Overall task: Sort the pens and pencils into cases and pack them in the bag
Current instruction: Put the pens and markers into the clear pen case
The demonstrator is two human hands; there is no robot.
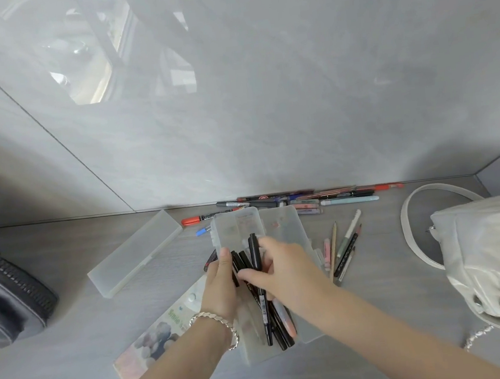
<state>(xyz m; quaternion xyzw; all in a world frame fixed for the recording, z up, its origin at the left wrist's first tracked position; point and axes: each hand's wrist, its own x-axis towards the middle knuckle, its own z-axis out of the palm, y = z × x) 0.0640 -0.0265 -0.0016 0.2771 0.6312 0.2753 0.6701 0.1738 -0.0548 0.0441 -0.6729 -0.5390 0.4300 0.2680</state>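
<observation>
An open translucent pencil case (237, 224) lies at the centre of the table with several black pens (266, 314) in it. My left hand (220, 288) grips the case's left edge, thumb up along the side. My right hand (281, 266) pinches one black pen (254, 250) over the case. A second, shut translucent case (135, 252) lies to the left. Loose pens and markers (299, 199) lie in a row along the wall. A few pencils and pens (342, 247) lie to the right of the open case. The pale leather bag (490, 259) sits at the right.
A dark zipped pouch (3, 295) sits at the left edge. A flat printed pouch (162, 331) lies under my left wrist. The bag's strap (406, 222) loops across the table. The grey wall rises straight behind the pens.
</observation>
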